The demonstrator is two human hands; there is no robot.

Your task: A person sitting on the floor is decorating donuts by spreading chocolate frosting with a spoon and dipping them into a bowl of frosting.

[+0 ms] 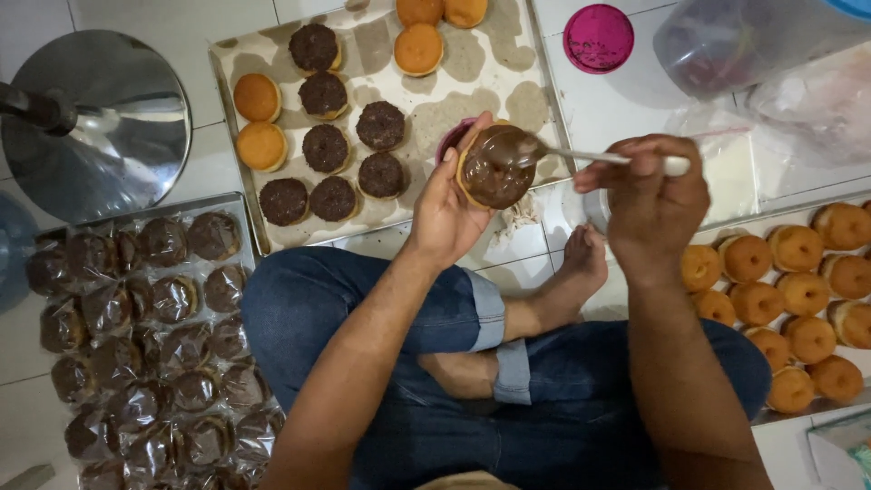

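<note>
The person sits cross-legged on the white tiled floor [626, 100], the left hand [446, 207] cupping a round doughnut coated in glossy brown chocolate [494, 168], its fingers curled around the edge, just above the near rim of a paper-lined metal tray [472, 63]. The right hand [649, 195] pinches the white handle of a metal spoon [581, 156], fingers pressed together, its bowl resting on the doughnut's wet topping. Sprinkle-covered doughnuts [325, 145] lie on that tray, plain golden ones [798, 299] sit to the right, and plastic-wrapped chocolate ones [154, 345] fill a tray on the left.

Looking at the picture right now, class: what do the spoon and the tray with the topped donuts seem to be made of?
Spoon: probably metal, with a thin, shiny grey handle; its bowl is coated in brown spread.
Tray: apparently metal, with a dull silvery rim; it is lined with paper that looks grease-stained.
</note>
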